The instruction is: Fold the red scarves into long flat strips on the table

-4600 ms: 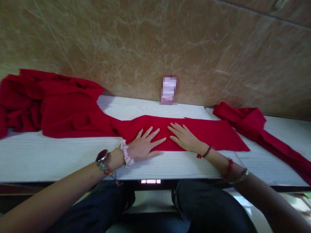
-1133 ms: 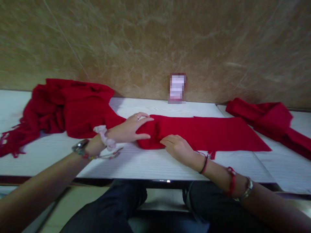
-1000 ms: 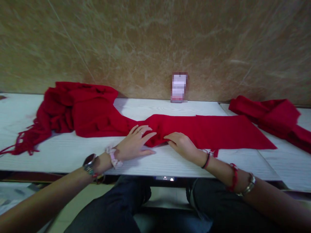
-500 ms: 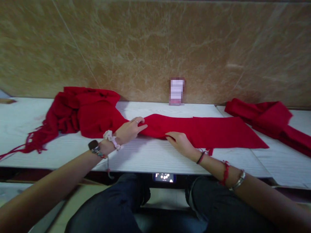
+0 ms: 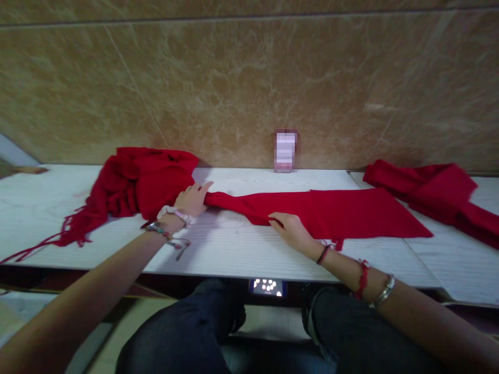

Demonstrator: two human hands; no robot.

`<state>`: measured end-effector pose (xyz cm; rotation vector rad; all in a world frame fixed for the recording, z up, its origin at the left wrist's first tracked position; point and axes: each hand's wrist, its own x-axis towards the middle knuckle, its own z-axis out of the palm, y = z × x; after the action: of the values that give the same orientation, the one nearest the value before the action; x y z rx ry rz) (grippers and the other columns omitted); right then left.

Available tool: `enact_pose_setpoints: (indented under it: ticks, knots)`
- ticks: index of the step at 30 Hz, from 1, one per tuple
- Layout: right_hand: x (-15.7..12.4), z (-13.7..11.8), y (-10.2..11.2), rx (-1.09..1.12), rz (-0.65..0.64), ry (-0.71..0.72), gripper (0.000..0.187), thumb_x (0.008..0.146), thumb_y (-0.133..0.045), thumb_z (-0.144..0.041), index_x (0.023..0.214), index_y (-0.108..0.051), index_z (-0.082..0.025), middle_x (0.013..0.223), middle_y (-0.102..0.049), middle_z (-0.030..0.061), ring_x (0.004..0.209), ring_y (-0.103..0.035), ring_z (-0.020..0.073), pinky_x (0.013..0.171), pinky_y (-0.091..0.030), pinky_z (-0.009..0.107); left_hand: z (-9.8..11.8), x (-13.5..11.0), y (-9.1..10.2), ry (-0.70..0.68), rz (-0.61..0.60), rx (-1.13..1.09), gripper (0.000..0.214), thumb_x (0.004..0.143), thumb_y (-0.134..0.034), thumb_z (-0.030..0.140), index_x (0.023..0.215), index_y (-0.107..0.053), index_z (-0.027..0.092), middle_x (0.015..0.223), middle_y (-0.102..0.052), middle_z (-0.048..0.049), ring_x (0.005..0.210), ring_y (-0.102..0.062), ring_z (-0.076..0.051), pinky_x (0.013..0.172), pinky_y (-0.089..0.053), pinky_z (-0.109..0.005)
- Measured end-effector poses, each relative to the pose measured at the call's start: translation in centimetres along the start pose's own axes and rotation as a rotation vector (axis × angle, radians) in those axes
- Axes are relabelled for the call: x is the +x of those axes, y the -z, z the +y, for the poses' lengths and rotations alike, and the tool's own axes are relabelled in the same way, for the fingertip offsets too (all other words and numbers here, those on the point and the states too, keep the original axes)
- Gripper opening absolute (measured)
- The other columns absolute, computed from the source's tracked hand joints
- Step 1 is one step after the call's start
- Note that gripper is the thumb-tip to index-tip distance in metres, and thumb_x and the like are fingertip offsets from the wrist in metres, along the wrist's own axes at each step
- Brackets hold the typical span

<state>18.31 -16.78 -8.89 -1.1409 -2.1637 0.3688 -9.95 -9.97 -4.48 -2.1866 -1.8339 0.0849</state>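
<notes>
A long red scarf (image 5: 343, 210) with fringe lies across the white table. To the left it is bunched in a crumpled heap, its fringe trailing toward the table's front. In the middle and on the right it lies flat as a folded strip. My left hand (image 5: 192, 201) is closed around the narrowed, gathered part beside the heap, thumb pointing up and right. My right hand (image 5: 290, 228) pinches the strip's lower edge near the middle. Between my hands the cloth draws into a narrow, twisted band.
Another length of red cloth (image 5: 432, 192) lies loosely folded at the right. A small blurred-out upright rectangle (image 5: 285, 151) leans against the brown marbled wall (image 5: 234, 93). A lit screen (image 5: 267, 287) shows below the table's front edge, above my knees.
My left hand has moved left along the scarf, toward the heap, and the cloth between my hands has narrowed. My right hand stays at nearly the same spot on the lower edge.
</notes>
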Motion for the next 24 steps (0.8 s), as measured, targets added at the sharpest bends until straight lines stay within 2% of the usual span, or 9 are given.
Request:
enact_pose_setpoints:
  ticks: [3, 5, 7, 9, 11, 13, 18, 21, 24]
  knots:
    - [0.3, -0.1, 1.0, -0.027, -0.102, 0.158, 0.024, 0.083, -0.051, -0.022, 0.102, -0.062, -0.013, 0.102, -0.066, 0.0094, 0.095, -0.059, 0.0168, 0.085, -0.046, 0.031, -3.2, -0.7, -0.9, -0.121, -0.042, -0.102, 0.065, 0.073, -0.046, 0.021, 0.134, -0.026, 0.009, 0.12, -0.049, -0.0166, 0.11, -0.049, -0.025, 0.089, -0.04, -0.034]
    - [0.7, 1.0, 2.9, -0.07, -0.111, 0.216, 0.032, 0.085, -0.049, -0.029, 0.111, -0.058, -0.014, 0.112, -0.061, 0.0106, 0.105, -0.055, 0.0178, 0.092, -0.043, 0.034, -4.6, -1.2, -0.9, -0.256, -0.05, -0.161, 0.062, 0.074, -0.043, 0.02, 0.133, -0.026, 0.009, 0.126, -0.047, -0.0135, 0.116, -0.044, -0.02, 0.096, -0.035, -0.031]
    - [0.8, 3.2, 5.4, -0.186, -0.036, 0.108, 0.038, 0.088, -0.041, -0.034, 0.12, -0.051, -0.016, 0.122, -0.055, 0.0122, 0.115, -0.047, 0.0202, 0.098, -0.037, 0.042, -5.0, -1.8, -0.6, -0.355, -0.078, -0.189, 0.057, 0.076, -0.037, 0.015, 0.132, -0.03, 0.009, 0.128, -0.047, -0.0114, 0.117, -0.043, -0.016, 0.099, -0.031, -0.029]
    - [0.2, 6.2, 7.7, -0.383, -0.022, -0.116, 0.044, 0.088, -0.037, -0.039, 0.128, -0.044, -0.02, 0.134, -0.043, 0.0124, 0.126, -0.033, 0.0286, 0.098, -0.029, 0.058, -4.9, -2.1, -0.4, -0.395, -0.11, -0.175, 0.054, 0.075, -0.031, 0.009, 0.13, -0.035, 0.009, 0.127, -0.049, -0.0101, 0.116, -0.044, -0.014, 0.099, -0.031, -0.027]
    - [-0.9, 9.1, 9.2, -0.523, -0.157, -0.349, 0.048, 0.088, -0.033, -0.044, 0.133, -0.037, -0.026, 0.139, -0.035, 0.0104, 0.127, -0.026, 0.0366, 0.09, -0.024, 0.071, -5.2, -2.1, -0.4, -0.364, -0.129, -0.116, 0.056, 0.073, -0.028, 0.004, 0.127, -0.041, 0.013, 0.124, -0.052, -0.0076, 0.114, -0.046, -0.013, 0.097, -0.033, -0.028]
    - [-2.2, 11.1, 9.8, -0.616, -0.238, -0.459, 0.048, 0.089, -0.027, -0.043, 0.135, -0.032, -0.029, 0.143, -0.029, 0.0066, 0.129, -0.022, 0.0379, 0.087, -0.02, 0.074, -6.0, -1.8, -0.7, -0.325, -0.119, -0.041, 0.057, 0.073, -0.027, 0.002, 0.124, -0.046, 0.019, 0.121, -0.055, -0.0036, 0.111, -0.048, -0.014, 0.095, -0.036, -0.029]
    - [-3.9, 11.8, 9.9, -0.686, -0.279, -0.526, 0.051, 0.09, -0.017, -0.045, 0.138, -0.023, -0.031, 0.146, -0.02, 0.0014, 0.131, -0.018, 0.0345, 0.091, -0.02, 0.072, -9.8, -1.2, -0.7, -0.263, -0.06, 0.194, 0.05, 0.077, -0.027, 0.005, 0.119, -0.051, 0.019, 0.113, -0.059, -0.0057, 0.103, -0.052, -0.017, 0.09, -0.038, -0.031]
    - [-4.3, 11.8, 10.4, -0.696, -0.288, -0.557, 0.051, 0.09, -0.016, -0.044, 0.139, -0.021, -0.03, 0.147, -0.019, 0.0025, 0.131, -0.018, 0.0345, 0.09, -0.022, 0.072, -11.8, -1.4, 0.2, -0.094, 0.017, 0.276, 0.047, 0.077, -0.03, 0.009, 0.119, -0.049, 0.017, 0.114, -0.058, -0.0057, 0.102, -0.052, -0.017, 0.086, -0.039, -0.031]
    - [-5.2, 12.8, 11.4, -0.712, -0.318, -0.535, 0.051, 0.09, -0.017, -0.041, 0.139, -0.024, -0.028, 0.146, -0.021, 0.0054, 0.13, -0.018, 0.0365, 0.088, -0.023, 0.073, -13.3, -1.5, 2.4, 0.126, 0.095, 0.286, 0.044, 0.077, -0.033, 0.013, 0.118, -0.049, 0.018, 0.111, -0.058, -0.0036, 0.098, -0.052, -0.017, 0.082, -0.041, -0.029]
